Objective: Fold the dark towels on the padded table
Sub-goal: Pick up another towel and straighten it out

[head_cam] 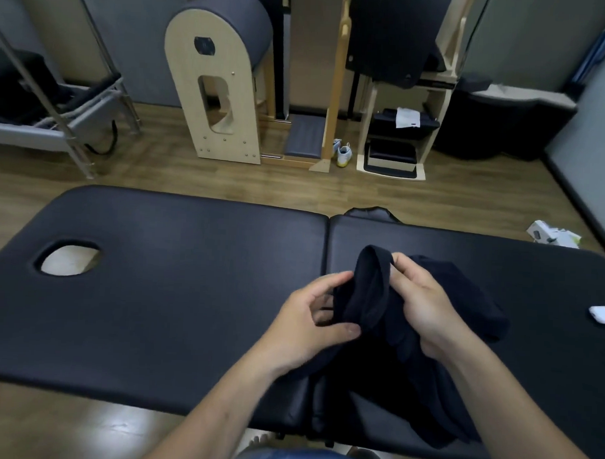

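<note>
Dark towel (pixel 370 300) is bunching up at centre right of the frame, over the padded table (pixel 155 293), trailing off the near edge (folds hard to read). Left hand (pixel 311 319) is pinching its left side, right hand (pixel 425 305) is gripping the top fold. Small white object (pixel 602 314) is sitting at far right.

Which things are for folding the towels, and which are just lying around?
For the job: the dark towel, gripped by the left hand and right hand; the padded table under it.
Just lying about: small white case on the table; white shoes and white box on the floor.
</note>
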`<state>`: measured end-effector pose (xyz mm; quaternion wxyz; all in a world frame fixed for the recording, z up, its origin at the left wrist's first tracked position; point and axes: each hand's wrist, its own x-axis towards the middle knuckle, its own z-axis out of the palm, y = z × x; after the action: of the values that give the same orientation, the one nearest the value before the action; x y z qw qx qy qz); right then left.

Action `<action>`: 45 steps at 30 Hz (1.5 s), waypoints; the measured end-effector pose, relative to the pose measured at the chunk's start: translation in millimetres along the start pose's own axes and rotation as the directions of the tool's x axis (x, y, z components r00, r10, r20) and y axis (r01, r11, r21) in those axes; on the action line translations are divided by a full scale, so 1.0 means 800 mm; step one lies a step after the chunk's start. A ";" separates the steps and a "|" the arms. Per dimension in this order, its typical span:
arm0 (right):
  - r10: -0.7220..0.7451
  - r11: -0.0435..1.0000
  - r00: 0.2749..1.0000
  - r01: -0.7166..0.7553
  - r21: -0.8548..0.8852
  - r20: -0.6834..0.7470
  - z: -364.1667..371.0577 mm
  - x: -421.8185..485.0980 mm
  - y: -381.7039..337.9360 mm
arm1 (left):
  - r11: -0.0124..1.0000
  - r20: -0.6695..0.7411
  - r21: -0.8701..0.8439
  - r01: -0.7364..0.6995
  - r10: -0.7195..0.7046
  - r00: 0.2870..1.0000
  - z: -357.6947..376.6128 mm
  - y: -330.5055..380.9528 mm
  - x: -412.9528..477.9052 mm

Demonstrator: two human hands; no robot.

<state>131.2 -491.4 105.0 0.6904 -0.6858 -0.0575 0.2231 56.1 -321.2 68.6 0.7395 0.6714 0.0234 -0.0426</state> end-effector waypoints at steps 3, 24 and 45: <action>-0.047 0.981 0.999 0.049 -0.188 0.015 0.011 0.012 0.008 | 0.997 -0.208 -0.037 -0.062 0.053 0.977 0.023 0.006 0.001; -0.601 0.665 0.793 0.428 -0.612 -0.099 -0.005 0.016 0.004 | 0.996 -0.461 -0.006 -0.088 0.075 0.884 -0.018 0.036 0.010; -0.328 0.734 0.911 0.413 -0.540 0.250 0.003 0.031 -0.064 | 0.976 -0.350 -0.139 -0.166 0.109 0.930 0.018 0.056 0.025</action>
<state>164.4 -477.4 149.6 0.4722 -0.8207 -0.3061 0.0993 79.7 -332.2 113.0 0.7789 0.6045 0.1071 0.1283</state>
